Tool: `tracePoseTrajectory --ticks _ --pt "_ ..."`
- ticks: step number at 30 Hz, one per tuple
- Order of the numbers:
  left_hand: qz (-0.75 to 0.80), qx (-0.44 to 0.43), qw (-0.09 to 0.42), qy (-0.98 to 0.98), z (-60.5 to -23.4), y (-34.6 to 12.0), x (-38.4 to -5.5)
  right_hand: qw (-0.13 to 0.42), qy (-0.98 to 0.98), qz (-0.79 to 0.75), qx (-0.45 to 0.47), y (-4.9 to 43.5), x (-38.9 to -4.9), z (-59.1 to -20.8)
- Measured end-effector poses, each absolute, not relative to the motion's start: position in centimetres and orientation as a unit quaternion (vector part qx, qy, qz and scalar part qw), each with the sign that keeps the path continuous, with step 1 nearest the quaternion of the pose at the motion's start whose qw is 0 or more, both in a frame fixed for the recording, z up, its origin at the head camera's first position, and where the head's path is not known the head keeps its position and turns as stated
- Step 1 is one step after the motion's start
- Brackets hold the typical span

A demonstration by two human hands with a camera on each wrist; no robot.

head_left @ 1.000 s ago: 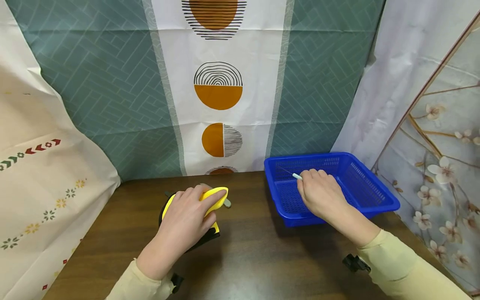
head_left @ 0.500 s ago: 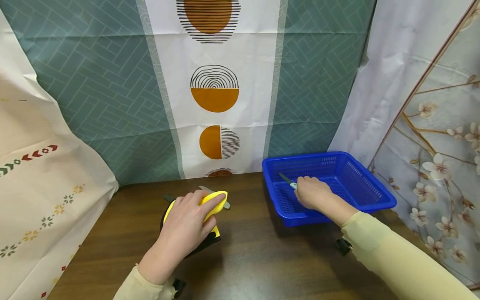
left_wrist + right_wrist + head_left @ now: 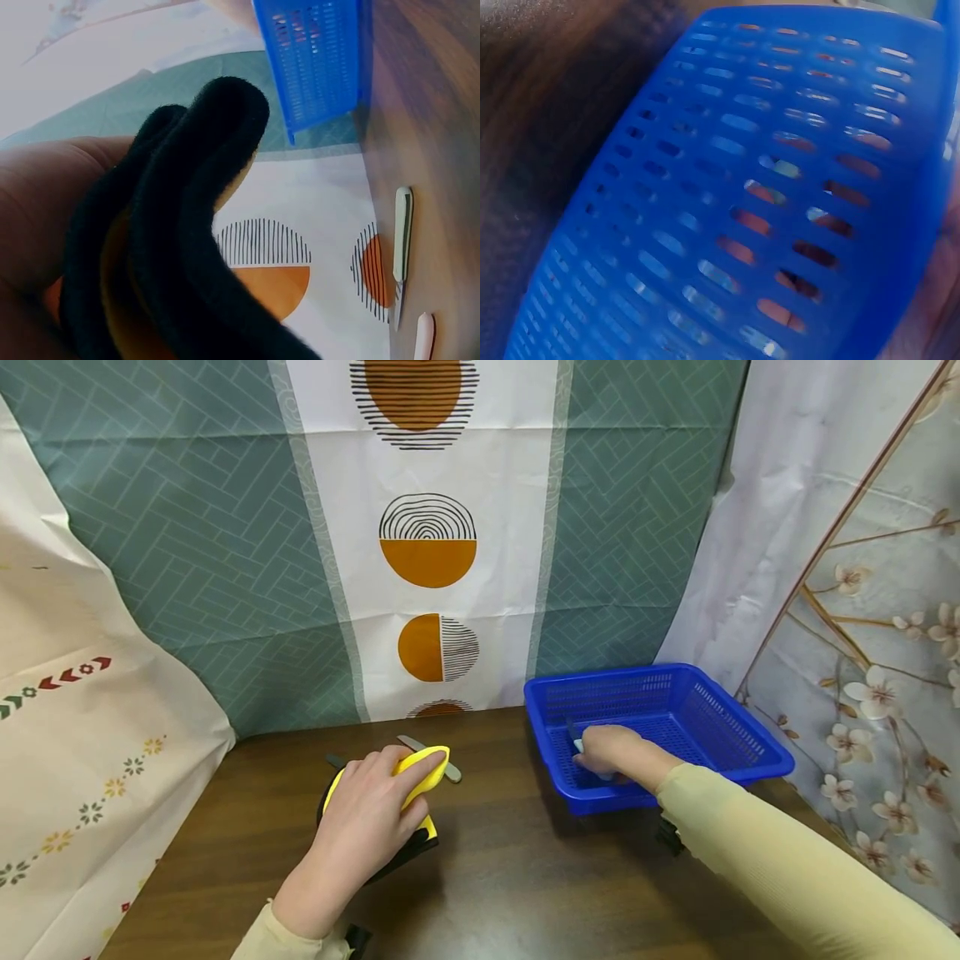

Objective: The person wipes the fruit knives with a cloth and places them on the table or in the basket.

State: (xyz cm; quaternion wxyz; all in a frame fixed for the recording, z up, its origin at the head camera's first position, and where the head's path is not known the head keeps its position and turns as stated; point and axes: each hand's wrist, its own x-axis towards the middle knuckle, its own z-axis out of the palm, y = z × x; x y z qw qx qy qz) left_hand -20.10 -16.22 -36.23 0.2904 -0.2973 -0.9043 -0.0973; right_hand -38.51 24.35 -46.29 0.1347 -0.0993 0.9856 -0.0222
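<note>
My left hand point(image 3: 348, 831) grips a folded yellow-and-black cloth point(image 3: 426, 770) over the left of the table; in the left wrist view the cloth's fuzzy black side point(image 3: 217, 195) bulges past the thumb. On the right, my right hand point(image 3: 613, 750) reaches down inside a blue plastic basket point(image 3: 738, 774), fingers curled round the pale handle of a knife point(image 3: 577, 745). Its blade points toward the basket's back wall and is partly hidden. In the right wrist view, the basket's slotted side point(image 3: 727, 142) covers most of the hand.
Just beyond the cloth lies a table knife point(image 3: 452, 772) with a pale handle. A dark tip point(image 3: 335, 761) shows behind the left hand, and a pinkish handle point(image 3: 425, 337) in the left wrist view. Patterned cloth hangings point(image 3: 465, 468) stand behind and beside the wooden table point(image 3: 495, 877).
My right hand has lowered the knife into the basket, moving down and slightly left. The left hand stays nearly still with the cloth. The head view has shifted slightly.
</note>
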Motion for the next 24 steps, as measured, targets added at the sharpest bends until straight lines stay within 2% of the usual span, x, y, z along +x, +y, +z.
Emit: tracePoseTrajectory --ticks 2,7,12,17,24 --pt "-0.098 -0.297 0.293 -0.903 -36.4 -16.4 -20.1 0.162 0.982 -0.029 -0.096 23.9 -38.6 -46.5" --pt "-0.098 -0.294 0.297 -0.903 -36.5 -16.6 -20.1 0.181 0.979 -0.010 -0.090 24.2 -40.9 -49.2" --pt "-0.101 -0.290 0.294 -0.905 -36.4 -16.9 -20.2 0.151 0.981 0.015 -0.117 24.4 -42.0 -51.0" --pt "-0.101 -0.288 0.289 -0.907 -36.2 -17.0 -20.1 0.120 0.982 0.022 -0.144 24.0 -41.5 -51.4" --pt "-0.101 -0.286 0.288 -0.908 -36.3 -17.1 -20.1 0.123 0.981 0.024 -0.150 23.4 -40.4 -51.1"
